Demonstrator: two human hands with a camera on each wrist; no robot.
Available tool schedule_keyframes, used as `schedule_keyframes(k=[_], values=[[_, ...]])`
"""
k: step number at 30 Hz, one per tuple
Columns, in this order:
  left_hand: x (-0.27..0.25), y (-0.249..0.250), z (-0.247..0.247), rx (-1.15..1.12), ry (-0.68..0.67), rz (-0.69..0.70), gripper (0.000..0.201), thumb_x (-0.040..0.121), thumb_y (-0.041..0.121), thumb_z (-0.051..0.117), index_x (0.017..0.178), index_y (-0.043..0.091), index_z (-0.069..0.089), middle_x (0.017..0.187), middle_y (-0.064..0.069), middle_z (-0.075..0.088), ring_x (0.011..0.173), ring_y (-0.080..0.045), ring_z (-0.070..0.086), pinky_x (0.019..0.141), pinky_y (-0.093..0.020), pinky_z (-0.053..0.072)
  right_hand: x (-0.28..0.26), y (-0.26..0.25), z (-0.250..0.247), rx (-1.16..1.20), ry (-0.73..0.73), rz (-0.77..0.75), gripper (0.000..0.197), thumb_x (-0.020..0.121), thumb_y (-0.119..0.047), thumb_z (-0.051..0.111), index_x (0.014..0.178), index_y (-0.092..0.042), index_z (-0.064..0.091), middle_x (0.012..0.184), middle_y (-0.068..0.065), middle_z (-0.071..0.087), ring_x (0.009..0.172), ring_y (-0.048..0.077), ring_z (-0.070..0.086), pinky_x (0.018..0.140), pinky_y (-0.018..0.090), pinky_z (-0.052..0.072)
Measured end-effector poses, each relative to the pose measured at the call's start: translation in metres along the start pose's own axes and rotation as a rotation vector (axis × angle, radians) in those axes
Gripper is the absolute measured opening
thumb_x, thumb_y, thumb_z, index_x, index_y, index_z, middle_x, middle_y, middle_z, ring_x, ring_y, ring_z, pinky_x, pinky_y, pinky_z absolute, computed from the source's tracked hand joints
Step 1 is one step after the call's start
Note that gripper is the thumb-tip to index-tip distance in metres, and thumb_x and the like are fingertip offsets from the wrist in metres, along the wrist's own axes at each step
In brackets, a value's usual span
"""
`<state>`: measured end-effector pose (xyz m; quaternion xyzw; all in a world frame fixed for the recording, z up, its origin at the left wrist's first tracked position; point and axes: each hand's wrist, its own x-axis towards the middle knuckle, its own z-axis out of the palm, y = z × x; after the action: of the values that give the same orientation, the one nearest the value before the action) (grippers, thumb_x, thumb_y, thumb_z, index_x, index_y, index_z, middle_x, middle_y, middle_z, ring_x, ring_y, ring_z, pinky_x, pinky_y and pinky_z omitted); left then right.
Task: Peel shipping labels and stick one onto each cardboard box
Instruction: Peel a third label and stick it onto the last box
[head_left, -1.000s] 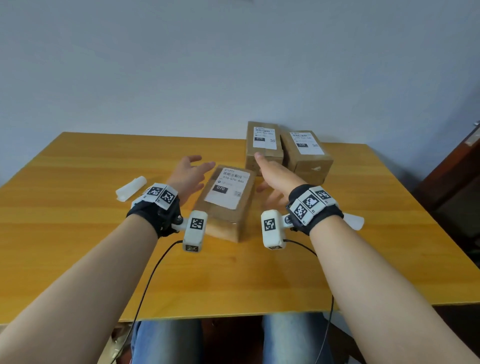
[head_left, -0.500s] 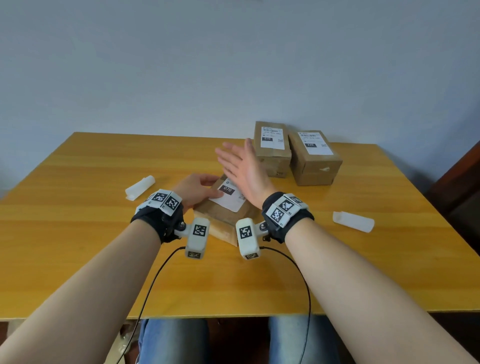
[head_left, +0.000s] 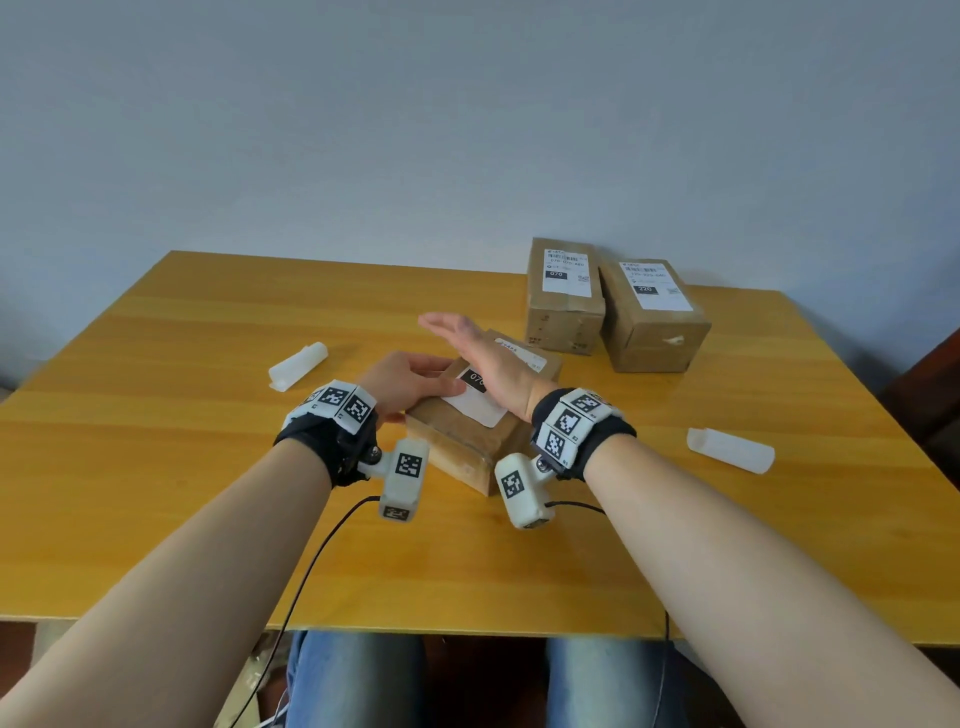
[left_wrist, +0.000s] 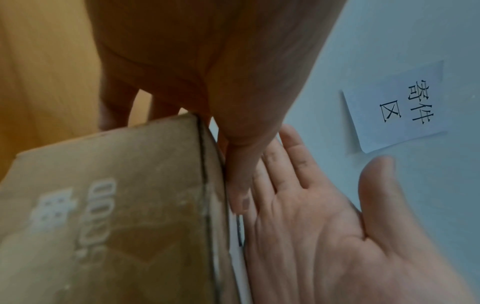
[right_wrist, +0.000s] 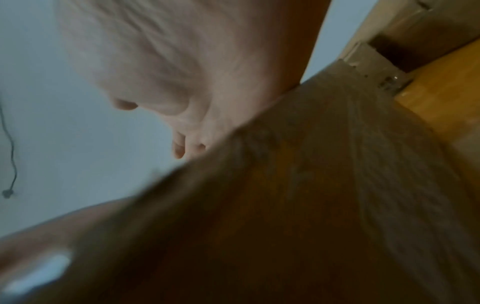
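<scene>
A cardboard box (head_left: 462, 447) lies slanted on the table before me, a white shipping label (head_left: 480, 408) on its top. My left hand (head_left: 410, 382) grips the box's left side, thumb on the label's near corner. In the left wrist view the thumb (left_wrist: 241, 164) runs along the box (left_wrist: 116, 205) edge. My right hand (head_left: 483, 353) lies flat on the label with straight fingers pointing left and hides most of it; the open palm (left_wrist: 324, 226) also shows in the left wrist view. The right wrist view is blurred, showing the right hand (right_wrist: 168, 72) above brown cardboard (right_wrist: 311, 185).
Two more labelled boxes (head_left: 563, 312) (head_left: 654, 332) stand side by side at the back right of the wooden table (head_left: 208, 467). One curled white backing sheet (head_left: 297, 365) lies to the left, another (head_left: 730, 449) to the right. A paper sign (left_wrist: 397, 107) hangs on the wall.
My right hand left the box's right side and came down flat across the label. My left hand closed on the box's left side, and the box sits nearer and more turned.
</scene>
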<state>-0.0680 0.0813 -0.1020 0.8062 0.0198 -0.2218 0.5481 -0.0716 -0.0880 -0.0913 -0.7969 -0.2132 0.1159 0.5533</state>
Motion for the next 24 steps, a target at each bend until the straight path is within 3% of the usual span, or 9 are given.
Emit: schedule_keyframes(k=[3,6,10,13,17,19,22,24], values=[[0.001,-0.003,-0.001,0.03,0.018,0.001,0.023,0.082,0.04,0.085,0.097,0.047,0.07,0.103,0.013,0.079,0.099,-0.018,0.075,0.094,-0.045,0.06,-0.001,0.005,-0.002,-0.103,-0.042,0.018,0.066,0.104,-0.059,0.011,0.156,-0.027,0.037,0.164,-0.002,0.037,0.151,0.011,0.03,0.122,0.035,0.02],[0.003,-0.005,-0.001,0.047,0.011,0.0,0.033,0.079,0.046,0.085,0.111,0.045,0.074,0.103,0.012,0.079,0.101,-0.018,0.075,0.096,-0.047,0.059,-0.005,0.008,-0.006,-0.178,-0.082,0.037,0.056,0.109,-0.053,0.012,0.157,-0.033,0.034,0.166,0.0,0.033,0.151,0.017,0.032,0.113,0.032,0.023],[0.0,-0.002,-0.002,0.048,-0.004,-0.007,0.024,0.084,0.044,0.082,0.105,0.048,0.073,0.101,0.008,0.08,0.1,-0.018,0.075,0.096,-0.045,0.059,-0.007,0.009,-0.014,-0.198,-0.086,0.055,0.061,0.105,-0.061,0.012,0.158,-0.037,0.028,0.169,-0.002,0.026,0.153,0.019,0.028,0.115,0.035,0.023],[-0.003,0.0,-0.001,0.047,-0.016,-0.011,0.018,0.085,0.042,0.081,0.101,0.048,0.074,0.1,0.007,0.08,0.1,-0.018,0.075,0.098,-0.045,0.058,-0.008,0.01,-0.023,-0.207,-0.06,0.077,0.062,0.104,-0.065,0.01,0.158,-0.039,0.026,0.169,-0.002,0.027,0.152,0.02,0.029,0.118,0.044,0.029],[-0.002,0.001,-0.004,0.051,-0.03,-0.017,0.024,0.086,0.042,0.08,0.11,0.046,0.076,0.102,0.009,0.08,0.103,-0.018,0.074,0.1,-0.045,0.057,-0.008,0.011,-0.037,-0.31,-0.016,0.14,0.076,0.091,-0.082,0.003,0.156,-0.047,0.022,0.167,-0.005,0.033,0.145,0.028,0.043,0.117,0.057,0.034],[-0.001,0.001,-0.005,0.063,-0.027,-0.023,0.029,0.085,0.044,0.081,0.114,0.047,0.075,0.104,0.011,0.079,0.105,-0.017,0.073,0.101,-0.045,0.055,-0.012,0.011,-0.047,-0.307,-0.004,0.177,0.075,0.091,-0.083,0.002,0.156,-0.049,0.019,0.167,-0.007,0.032,0.146,0.026,0.042,0.119,0.055,0.031],[-0.002,0.001,-0.006,0.079,-0.018,-0.038,0.028,0.084,0.045,0.08,0.112,0.049,0.075,0.103,0.014,0.079,0.107,-0.016,0.072,0.101,-0.043,0.054,-0.018,0.008,-0.059,-0.316,0.02,0.216,0.069,0.1,-0.072,0.003,0.16,-0.041,0.018,0.167,-0.004,0.032,0.148,0.024,0.04,0.115,0.043,0.029],[-0.003,0.002,-0.004,0.097,-0.001,-0.047,0.03,0.084,0.048,0.079,0.114,0.048,0.074,0.104,0.012,0.079,0.108,-0.017,0.071,0.096,-0.042,0.056,-0.02,0.009,-0.065,-0.304,0.061,0.249,0.076,0.096,-0.08,0.005,0.16,-0.043,0.019,0.168,-0.006,0.031,0.15,0.024,0.037,0.119,0.046,0.026]])
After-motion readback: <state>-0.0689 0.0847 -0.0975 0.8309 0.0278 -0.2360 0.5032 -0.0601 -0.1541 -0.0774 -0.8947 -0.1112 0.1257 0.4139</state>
